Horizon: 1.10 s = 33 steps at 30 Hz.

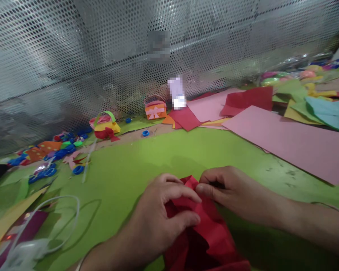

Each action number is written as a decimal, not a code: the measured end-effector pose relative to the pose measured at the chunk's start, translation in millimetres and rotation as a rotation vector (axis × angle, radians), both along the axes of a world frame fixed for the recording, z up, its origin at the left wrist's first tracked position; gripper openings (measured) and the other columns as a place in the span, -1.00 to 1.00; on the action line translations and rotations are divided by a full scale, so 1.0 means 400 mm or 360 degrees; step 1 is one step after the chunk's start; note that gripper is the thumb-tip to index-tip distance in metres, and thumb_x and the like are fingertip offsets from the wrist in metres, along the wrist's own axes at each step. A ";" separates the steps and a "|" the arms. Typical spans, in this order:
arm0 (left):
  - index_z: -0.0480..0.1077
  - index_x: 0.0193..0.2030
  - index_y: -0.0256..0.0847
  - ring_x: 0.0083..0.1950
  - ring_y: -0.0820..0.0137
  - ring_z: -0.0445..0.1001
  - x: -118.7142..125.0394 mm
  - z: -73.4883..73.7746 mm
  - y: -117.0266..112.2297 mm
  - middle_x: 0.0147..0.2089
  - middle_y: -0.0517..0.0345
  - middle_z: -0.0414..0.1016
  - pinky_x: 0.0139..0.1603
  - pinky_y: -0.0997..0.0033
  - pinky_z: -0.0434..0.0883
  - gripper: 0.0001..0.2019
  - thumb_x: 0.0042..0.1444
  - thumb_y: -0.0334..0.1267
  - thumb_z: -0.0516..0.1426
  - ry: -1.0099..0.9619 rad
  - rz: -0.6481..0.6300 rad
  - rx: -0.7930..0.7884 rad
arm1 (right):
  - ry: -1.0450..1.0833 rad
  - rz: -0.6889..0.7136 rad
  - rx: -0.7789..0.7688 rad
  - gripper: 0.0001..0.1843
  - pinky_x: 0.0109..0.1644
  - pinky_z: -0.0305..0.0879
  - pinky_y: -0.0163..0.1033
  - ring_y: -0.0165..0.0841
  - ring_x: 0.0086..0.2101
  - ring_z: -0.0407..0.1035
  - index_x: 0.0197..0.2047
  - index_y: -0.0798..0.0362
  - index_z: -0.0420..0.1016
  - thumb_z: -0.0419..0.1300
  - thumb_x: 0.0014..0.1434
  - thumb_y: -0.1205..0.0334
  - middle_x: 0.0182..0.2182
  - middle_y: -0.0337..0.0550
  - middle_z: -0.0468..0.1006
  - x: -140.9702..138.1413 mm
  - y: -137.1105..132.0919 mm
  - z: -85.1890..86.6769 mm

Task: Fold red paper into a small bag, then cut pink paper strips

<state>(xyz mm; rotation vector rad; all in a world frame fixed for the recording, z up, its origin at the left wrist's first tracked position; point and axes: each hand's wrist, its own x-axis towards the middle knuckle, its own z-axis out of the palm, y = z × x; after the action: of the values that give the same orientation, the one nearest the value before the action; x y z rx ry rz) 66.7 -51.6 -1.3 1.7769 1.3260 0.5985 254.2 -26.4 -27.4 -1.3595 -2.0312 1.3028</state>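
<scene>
A folded piece of red paper (207,229), creased and partly opened out like a pouch, stands on the green tabletop (115,180) close in front of me. Over its left side curves my left hand (169,210), thumb and fingers closed around the upper part. My right hand (223,188) pinches the paper's top right edge between thumb and bent forefinger. The lower end of the paper runs out of view at the bottom, and my fingers hide part of its top.
Pink sheets (293,143) and red sheets (248,101) lie at the back right. Small paper baskets, one yellow and red (106,130), one orange (155,111), stand along the perforated metal panel (101,49). A white cable (78,209) loops at left, near blue rings (78,169).
</scene>
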 end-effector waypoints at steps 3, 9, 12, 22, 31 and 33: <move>0.57 -0.41 -0.07 -0.13 0.28 0.44 0.007 0.000 0.004 -0.23 0.17 0.47 -0.05 0.30 0.29 -0.82 -0.21 -0.42 0.29 -0.0078 0.0167 -0.0108 | 0.0116 -0.0002 -0.0167 -0.65 -0.51 -0.06 -0.31 -0.47 -0.55 0.04 -0.53 0.05 0.30 0.01 0.18 0.03 -0.61 -0.32 0.19 0.006 -0.004 0.007; 0.57 -0.42 -0.10 -0.21 0.31 0.44 0.010 -0.004 0.011 -0.32 0.17 0.50 -0.12 0.33 0.32 -0.85 -0.19 -0.40 0.27 -0.0156 0.0261 -0.0124 | 0.0252 0.0058 -0.0475 -0.75 -0.52 -0.06 -0.33 -0.50 -0.57 0.08 -0.54 0.07 0.35 0.13 0.11 0.16 -0.63 -0.34 0.24 0.012 -0.003 0.011; 0.58 -0.43 -0.10 -0.25 0.34 0.44 0.006 -0.008 0.012 -0.35 0.18 0.50 -0.18 0.37 0.34 -0.85 -0.21 -0.39 0.29 -0.0285 0.0305 -0.0095 | 0.0386 0.0090 -0.0579 -0.76 -0.51 0.01 -0.35 -0.50 -0.57 0.15 -0.53 0.07 0.36 0.18 0.08 0.13 -0.62 -0.33 0.30 0.013 0.002 0.010; 0.51 -0.41 -0.16 -0.35 0.39 0.47 0.010 -0.019 0.014 -0.41 0.23 0.55 -0.27 0.41 0.41 -0.84 -0.20 -0.44 0.25 -0.0415 0.0316 -0.0237 | 0.0470 0.0009 -0.0614 -0.67 -0.52 0.06 -0.38 -0.50 -0.56 0.17 -0.49 0.07 0.31 0.12 0.18 0.02 -0.61 -0.33 0.29 0.010 0.010 -0.004; 0.57 -0.33 -0.09 -0.23 0.32 0.46 0.013 -0.014 0.008 -0.31 0.18 0.53 -0.13 0.33 0.36 -0.73 -0.24 -0.46 0.30 -0.0240 0.0254 0.0050 | 0.0219 0.0047 -0.0438 -0.70 -0.54 -0.03 -0.35 -0.51 -0.59 0.07 -0.51 0.08 0.34 0.11 0.18 0.11 -0.63 -0.34 0.26 0.004 0.004 -0.005; 0.58 -0.32 -0.09 -0.22 0.30 0.45 0.011 -0.012 0.008 -0.30 0.16 0.51 -0.13 0.32 0.35 -0.74 -0.24 -0.41 0.33 -0.0223 0.0255 0.0114 | 0.0172 0.0052 -0.0334 -0.69 -0.54 -0.04 -0.34 -0.50 -0.58 0.05 -0.53 0.07 0.32 0.09 0.18 0.11 -0.63 -0.34 0.22 0.005 0.001 -0.004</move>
<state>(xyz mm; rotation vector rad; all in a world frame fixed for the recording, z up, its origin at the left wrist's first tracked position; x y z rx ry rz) 71.3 -48.3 -6.2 1.6622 1.3726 0.8530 256.0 -26.0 -28.9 -1.3155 -1.8953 1.6064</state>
